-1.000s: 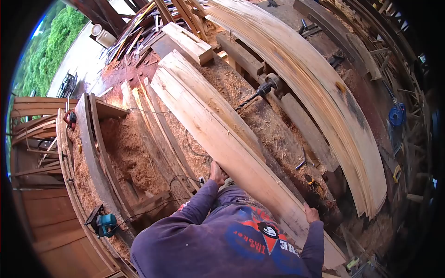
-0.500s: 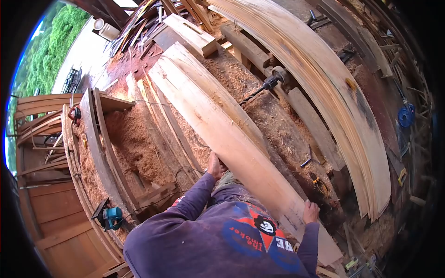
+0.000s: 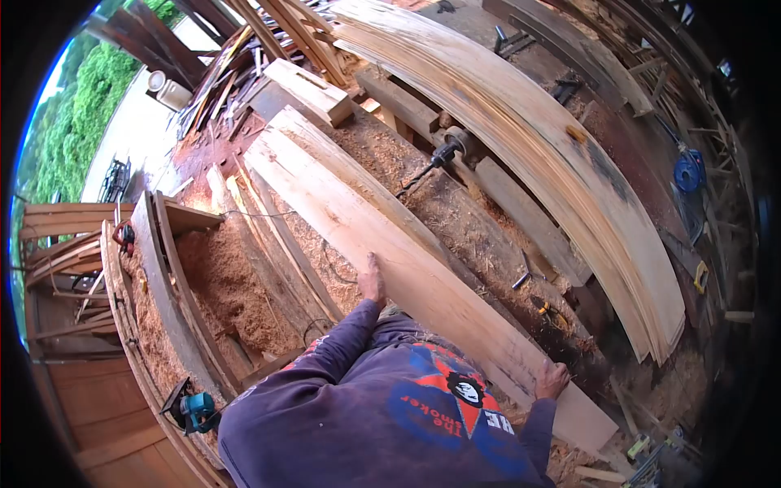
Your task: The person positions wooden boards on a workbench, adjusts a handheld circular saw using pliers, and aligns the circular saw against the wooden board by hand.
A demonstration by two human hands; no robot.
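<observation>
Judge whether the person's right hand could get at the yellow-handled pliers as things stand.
Probably yes: the yellow-handled pliers lie just beyond the plank, nothing visible blocking them, though the right hand must leave the plank.

The left grip (image 3: 373, 283) and right grip (image 3: 551, 381) clasp a long plank (image 3: 427, 291) by opposite edges; over there lies a twist-bit drill (image 3: 447, 153).

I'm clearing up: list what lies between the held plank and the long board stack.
In the head view: a second board beside the plank, a drill, a yellow-and-black tool, a metal piece, timbers and shavings.
</observation>
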